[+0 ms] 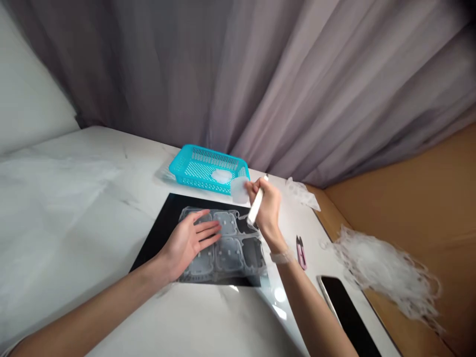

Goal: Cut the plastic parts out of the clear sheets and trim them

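Observation:
A clear plastic sheet of moulded rounded-square pieces (228, 254) lies on a black mat (158, 233). My left hand (191, 238) rests with fingers spread on the left part of that sheet. Raised over its right edge, my right hand (266, 206) is closed round a white pen-like tool (256, 206), which slants down to the left. A translucent rounded piece (239, 190) is pinched between the same hand's fingertips, by the near right corner of a blue basket (201, 186). Another whitish piece (222, 176) lies inside the basket.
Pink-handled snips (301, 254) and a phone (347, 315) lie to the right on the white table (92, 198). Crumpled clear film (303, 193) sits behind them. A tangled heap of clear plastic strips (386, 270) is at the far right. A grey curtain (167, 74) hangs behind.

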The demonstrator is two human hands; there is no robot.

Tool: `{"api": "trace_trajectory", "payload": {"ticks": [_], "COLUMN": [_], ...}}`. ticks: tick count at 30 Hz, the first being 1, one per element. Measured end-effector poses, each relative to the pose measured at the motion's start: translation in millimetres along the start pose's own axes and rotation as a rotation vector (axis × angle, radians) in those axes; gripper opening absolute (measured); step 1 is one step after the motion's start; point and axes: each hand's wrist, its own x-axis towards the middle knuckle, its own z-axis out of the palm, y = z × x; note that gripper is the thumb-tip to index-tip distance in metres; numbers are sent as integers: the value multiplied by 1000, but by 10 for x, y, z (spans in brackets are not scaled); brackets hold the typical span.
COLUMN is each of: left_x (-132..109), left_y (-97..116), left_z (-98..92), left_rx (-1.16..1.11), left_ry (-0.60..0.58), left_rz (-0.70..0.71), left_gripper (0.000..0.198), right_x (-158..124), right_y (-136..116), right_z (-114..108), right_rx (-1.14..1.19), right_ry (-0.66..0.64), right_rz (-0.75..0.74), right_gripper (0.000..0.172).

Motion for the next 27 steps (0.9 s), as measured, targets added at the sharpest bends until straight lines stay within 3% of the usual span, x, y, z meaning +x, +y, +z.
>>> {"api": "trace_trajectory", "payload": {"ticks": [3, 6, 9, 12, 14, 17, 20, 23, 27], "left_x": [106, 195, 276, 356, 405, 451, 435, 363, 246], "left_y": [108, 161, 130, 33, -45, -151, -232, -309, -432], "left_z": [-120, -265, -424, -577, -659, -730, -732, -681, -606], "left_rx": [272, 664, 1053, 1551, 1718, 1784, 1769, 1791, 1768], "left_ry": [-15, -37, -77, -147, -191, -199, -139, -82, 35], "left_rz": [225, 405, 519, 673, 784, 924, 984, 957, 869], "left_gripper": [55, 50, 46, 50, 50, 48, 48, 55, 67], "right_x": [492, 568, 280, -87, -283, -483, -566, -518, -372], "right_y": [63, 141, 312, 540, 668, 774, 812, 854, 863], "right_z": [285, 398, 181, -227, -456, -598, -537, -424, -357], "right_rx": [-127, -163, -251, -368, -424, -444, -409, -367, -331], "right_ry": [-49, -166, -204, -229, -275, -367, -429, -440, -347], "right_rz": [-144, -163, -85, 43, 125, 196, 181, 143, 148], "right_gripper": [27, 17, 21, 21, 22, 26, 20, 14, 14]}}
